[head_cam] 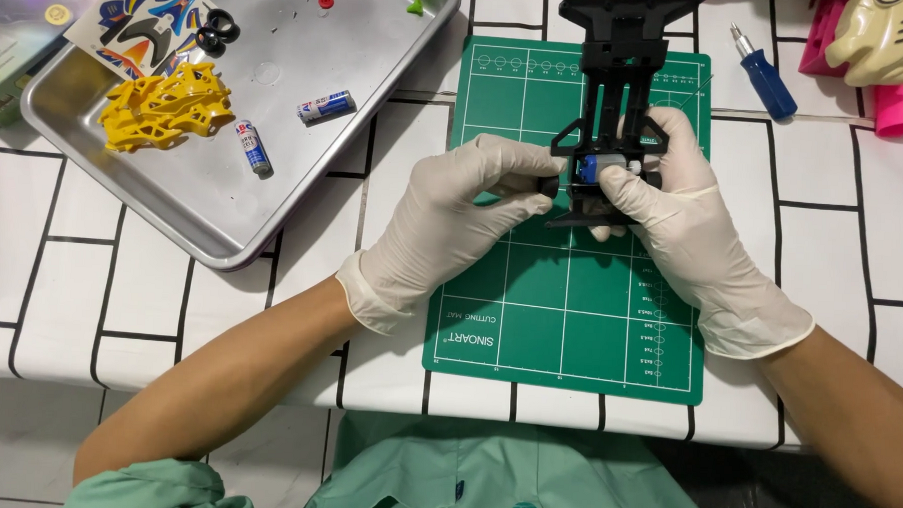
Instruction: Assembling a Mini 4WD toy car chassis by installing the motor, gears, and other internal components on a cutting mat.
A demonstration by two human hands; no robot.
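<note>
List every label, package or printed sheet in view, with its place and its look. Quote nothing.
Sticker sheet: top-left corner of the metal tray; white, with blue, yellow and red shapes.
Battery labels: two small cells lying in the tray; white and blue wrap with red print.
Cutting mat: under both hands; green, with white grid lines and print.
Booklet or package: far left edge, mostly cut off; green and dark.

White tabletop (110,302) with black brick-pattern lines — evenly lit — pale, perhaps tiled, floor (5,439) below its edge.
</note>
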